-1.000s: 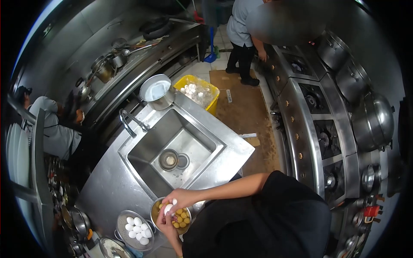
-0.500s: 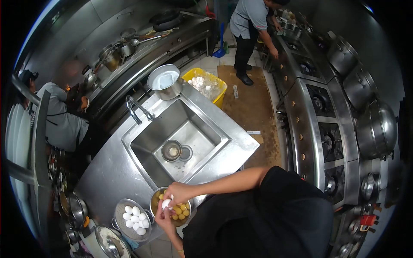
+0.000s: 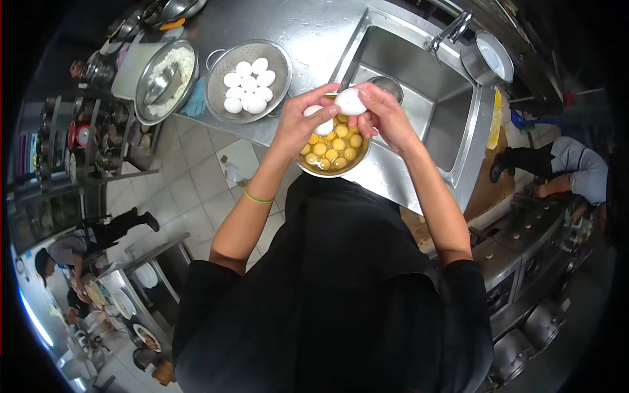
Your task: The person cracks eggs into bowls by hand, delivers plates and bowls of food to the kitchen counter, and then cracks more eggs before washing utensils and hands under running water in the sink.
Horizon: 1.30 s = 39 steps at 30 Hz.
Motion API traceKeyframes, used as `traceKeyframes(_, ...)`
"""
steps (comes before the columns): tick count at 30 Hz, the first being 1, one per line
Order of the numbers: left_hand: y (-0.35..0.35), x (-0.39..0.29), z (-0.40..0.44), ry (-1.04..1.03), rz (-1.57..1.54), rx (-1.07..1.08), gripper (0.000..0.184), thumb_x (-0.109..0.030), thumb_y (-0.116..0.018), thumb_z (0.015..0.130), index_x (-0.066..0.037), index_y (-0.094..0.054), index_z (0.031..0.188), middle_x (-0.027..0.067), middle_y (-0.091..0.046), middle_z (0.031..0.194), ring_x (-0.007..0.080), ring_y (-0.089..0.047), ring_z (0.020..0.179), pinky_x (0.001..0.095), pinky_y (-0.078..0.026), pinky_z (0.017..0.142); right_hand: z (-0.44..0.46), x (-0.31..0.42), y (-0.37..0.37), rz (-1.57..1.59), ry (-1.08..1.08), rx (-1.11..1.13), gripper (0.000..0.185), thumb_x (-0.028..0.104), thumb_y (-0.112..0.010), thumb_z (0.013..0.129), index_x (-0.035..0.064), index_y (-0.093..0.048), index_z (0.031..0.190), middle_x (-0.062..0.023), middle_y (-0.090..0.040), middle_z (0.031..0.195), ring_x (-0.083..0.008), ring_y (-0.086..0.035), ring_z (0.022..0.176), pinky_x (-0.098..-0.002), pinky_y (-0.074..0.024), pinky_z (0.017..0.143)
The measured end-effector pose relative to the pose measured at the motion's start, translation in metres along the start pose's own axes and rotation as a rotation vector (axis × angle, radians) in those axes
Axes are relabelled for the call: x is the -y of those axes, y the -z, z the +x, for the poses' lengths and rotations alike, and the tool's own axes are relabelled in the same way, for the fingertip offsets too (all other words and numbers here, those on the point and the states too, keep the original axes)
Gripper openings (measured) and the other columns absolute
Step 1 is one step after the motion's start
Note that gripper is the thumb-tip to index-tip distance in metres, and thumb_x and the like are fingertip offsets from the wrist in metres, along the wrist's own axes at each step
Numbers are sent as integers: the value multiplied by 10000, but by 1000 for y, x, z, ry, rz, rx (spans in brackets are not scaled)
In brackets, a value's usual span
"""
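Observation:
My left hand (image 3: 297, 126) is closed around a white egg (image 3: 321, 122), low over the near-left part of a metal bowl (image 3: 367, 157). With its fingers and thumb, my right hand (image 3: 388, 121) grips another white egg (image 3: 351, 101). The two eggs are close together, and the left fingertips are near the right-hand egg too. I cannot tell whether either shell is cracked. Many yellow yolks (image 3: 331, 152) lie in clear liquid in the bowl beneath. Left of it, a perforated metal colander (image 3: 216, 92) holds several whole white eggs (image 3: 249, 84).
The sink (image 3: 452, 124) with its faucet (image 3: 452, 29) is at the right, beside a metal pot (image 3: 488, 59). Farther left stands a metal bowl (image 3: 139, 92) of white stuff near a blue cloth (image 3: 194, 101). One person (image 3: 580, 164) is by the stoves, another (image 3: 72, 249) at the far left.
The head view has swung round and now looks down on my arms. Both hands remain over the bowl of yolks. Two eggs now show in them, where one showed before.

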<state>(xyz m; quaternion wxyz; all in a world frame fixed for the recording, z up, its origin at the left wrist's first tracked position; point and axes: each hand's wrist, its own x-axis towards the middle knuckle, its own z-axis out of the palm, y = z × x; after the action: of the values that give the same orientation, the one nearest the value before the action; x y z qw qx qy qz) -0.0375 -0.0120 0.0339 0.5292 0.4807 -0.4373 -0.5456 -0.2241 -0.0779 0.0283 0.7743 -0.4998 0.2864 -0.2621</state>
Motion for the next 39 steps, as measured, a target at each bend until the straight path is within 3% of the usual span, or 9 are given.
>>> traceKeyframes(2, 6, 3, -5, 5, 69, -26, 315, -149, -672, 810, 5, -652, 1084, 51, -644, 812, 89, -582, 803, 233, -457, 750, 5, -3, -8, -20, -34, -1, 335, 323, -501, 947, 9, -545, 1053, -53, -578, 654, -83, -515, 510, -201, -382, 446)
traceKeyframes(4, 12, 4, -9, -37, 229, -76, 342, -156, -682, 799, -8, -650, 1105, 64, -657, 830, 104, -592, 788, 249, -468, 748, 10, 1, -16, -433, 28, -82, 340, 301, -540, 930, -1, -581, 1081, -44, -606, 692, -84, -537, 544, -211, -416, 496)
traceKeyframes(11, 8, 19, -12, -106, 298, -86, 274, -97, -677, 786, -13, -640, 1044, 81, -683, 877, 138, -625, 731, 303, -507, 682, 5, 0, -31, -829, 140, -174, 310, 93, -654, 795, 13, -631, 1093, -99, -690, 906, -158, -653, 843, -296, -498, 762)
traceKeyframes(14, 11, 26, -13, -340, 527, -146, 193, -103, -633, 686, 2, -584, 840, 194, -600, 781, 373, -574, 765, 426, -463, 688, 11, -28, -31, -548, 142, -169, 370, -36, -604, 761, -14, -613, 1130, -96, -689, 959, -148, -641, 869, -272, -494, 799)
traceKeyframes(15, 12, 23, -16, -305, 700, -113, 290, -85, -636, 700, -35, -604, 984, 172, -636, 938, 360, -595, 871, 385, -485, 779, 10, -32, -32, -476, 172, -180, 381, -38, -597, 756, -17, -608, 1136, -94, -687, 936, -127, -629, 854, -270, -493, 780)
traceKeyframes(16, 10, 27, -17, -336, 770, -136, 319, -88, -624, 696, -59, -606, 1014, 174, -632, 927, 376, -584, 891, 419, -478, 762, 12, -42, -25, -507, 87, -213, 393, -14, -621, 747, -14, -606, 1140, -108, -685, 896, -109, -619, 824, -267, -490, 752)
traceKeyframes(27, 9, 47, -18, -312, 811, -184, 341, -111, -621, 699, -98, -624, 1039, 175, -587, 789, 373, -566, 785, 455, -456, 708, 15, -53, -25, -588, 135, -231, 415, 62, -664, 736, -27, -602, 1137, -153, -684, 880, -163, -656, 829, -288, -492, 736)
traceKeyframes(35, 18, 36, -22, -331, 765, -211, 360, -83, -616, 690, -58, -626, 1048, 195, -616, 871, 391, -575, 824, 444, -467, 750, 27, -47, -3, -700, 117, -268, 405, 66, -635, 750, -29, -605, 1143, -140, -681, 843, -144, -633, 763, -266, -482, 672)
traceKeyframes(39, 32, 29, -25, -337, 788, -166, 383, -75, -619, 703, -29, -624, 1084, 211, -634, 928, 394, -592, 873, 426, -471, 818, 12, -18, -16, -1015, 260, -54, 557, -59, -639, 707, 44, -542, 1245, -182, -639, 1053, -244, -645, 825, -325, -511, 713)
